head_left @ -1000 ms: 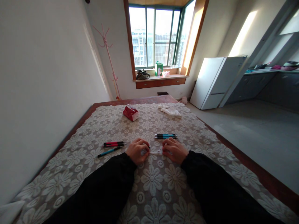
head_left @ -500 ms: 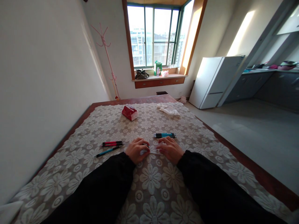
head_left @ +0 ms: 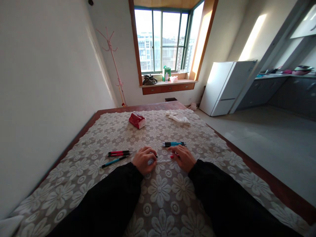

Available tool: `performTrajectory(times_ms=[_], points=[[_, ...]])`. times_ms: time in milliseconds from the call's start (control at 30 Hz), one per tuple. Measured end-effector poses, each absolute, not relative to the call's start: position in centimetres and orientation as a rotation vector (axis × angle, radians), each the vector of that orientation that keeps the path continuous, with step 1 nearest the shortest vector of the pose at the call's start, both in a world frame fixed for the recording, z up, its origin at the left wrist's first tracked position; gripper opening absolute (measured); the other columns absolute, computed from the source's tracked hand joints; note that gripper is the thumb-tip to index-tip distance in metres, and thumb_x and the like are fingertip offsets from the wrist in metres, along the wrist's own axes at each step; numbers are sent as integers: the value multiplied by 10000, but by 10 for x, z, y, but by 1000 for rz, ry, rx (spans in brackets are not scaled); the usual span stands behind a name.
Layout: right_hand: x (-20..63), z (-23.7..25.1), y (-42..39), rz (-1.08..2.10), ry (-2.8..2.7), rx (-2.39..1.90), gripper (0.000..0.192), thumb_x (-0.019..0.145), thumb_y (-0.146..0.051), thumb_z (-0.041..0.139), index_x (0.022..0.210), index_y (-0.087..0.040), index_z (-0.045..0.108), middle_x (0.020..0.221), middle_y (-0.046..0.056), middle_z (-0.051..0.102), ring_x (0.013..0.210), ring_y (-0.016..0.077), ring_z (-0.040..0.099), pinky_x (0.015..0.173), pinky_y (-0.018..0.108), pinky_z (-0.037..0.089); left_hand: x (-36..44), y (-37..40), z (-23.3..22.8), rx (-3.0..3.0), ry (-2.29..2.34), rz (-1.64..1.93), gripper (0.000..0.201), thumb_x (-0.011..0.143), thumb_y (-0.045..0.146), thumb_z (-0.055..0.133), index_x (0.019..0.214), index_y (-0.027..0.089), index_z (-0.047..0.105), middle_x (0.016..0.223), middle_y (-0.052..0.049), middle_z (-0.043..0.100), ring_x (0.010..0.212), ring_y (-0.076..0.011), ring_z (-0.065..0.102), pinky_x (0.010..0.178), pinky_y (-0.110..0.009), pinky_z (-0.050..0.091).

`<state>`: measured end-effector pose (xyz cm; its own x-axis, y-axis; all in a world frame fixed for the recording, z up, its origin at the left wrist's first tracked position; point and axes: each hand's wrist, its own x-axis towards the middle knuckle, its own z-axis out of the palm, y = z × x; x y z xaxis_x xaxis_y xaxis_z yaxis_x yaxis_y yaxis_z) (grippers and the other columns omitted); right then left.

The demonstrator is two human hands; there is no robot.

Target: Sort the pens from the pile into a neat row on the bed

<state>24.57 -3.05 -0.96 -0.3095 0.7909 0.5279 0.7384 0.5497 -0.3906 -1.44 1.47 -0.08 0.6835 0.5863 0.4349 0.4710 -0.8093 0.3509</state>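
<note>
My left hand is curled closed on the tablecloth. A small dark tip and something whitish show at its fingers, but most of what it holds is hidden. Facing it, my right hand has bent fingers around a small red piece, largely covered. A thin white strip lies between the two hands. To the left lie red-and-black pens and one blue pen. Several blue-and-black pens lie side by side just beyond my right fingers.
Farther back on the table sit a red tissue pack and a crumpled white plastic bag. The wooden table edge runs along the right. A wall stands close on the left; a white fridge is beyond the table.
My right hand has shifted slightly to the right, away from my left. A red piece now shows at its fingers, and the dark tip by my left hand is plainer.
</note>
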Motion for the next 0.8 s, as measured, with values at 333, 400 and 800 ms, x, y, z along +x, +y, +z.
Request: performTrajectory(times_ms=[333, 400, 800], points=[[251, -20, -23, 140, -2115, -1216, 83, 937, -205, 607, 876, -218, 661, 867, 42, 691, 885, 206, 619, 833, 342, 464, -15, 15, -3, 2686, 867, 831, 40, 814, 190, 669, 796, 225, 674, 1047, -32, 704, 1077, -252, 579, 942, -434, 490], [251, -20, -23, 160, -2128, -1197, 69, 933, -194, 611, 897, -217, 665, 879, 44, 700, 905, 212, 622, 841, 350, 464, -15, 16, -3, 2687, 873, 836, 42, 813, 186, 666, 801, 225, 674, 1047, -32, 703, 1075, -251, 581, 939, -434, 491], [243, -18, -21, 254, -2230, -1239, 120, 894, -124, 669, 981, -206, 659, 972, 41, 716, 997, 225, 614, 892, 370, 432, -15, 14, -2, 2686, 925, 853, 65, 757, 155, 685, 766, 217, 664, 1020, -31, 700, 1058, -262, 584, 924, -437, 496]])
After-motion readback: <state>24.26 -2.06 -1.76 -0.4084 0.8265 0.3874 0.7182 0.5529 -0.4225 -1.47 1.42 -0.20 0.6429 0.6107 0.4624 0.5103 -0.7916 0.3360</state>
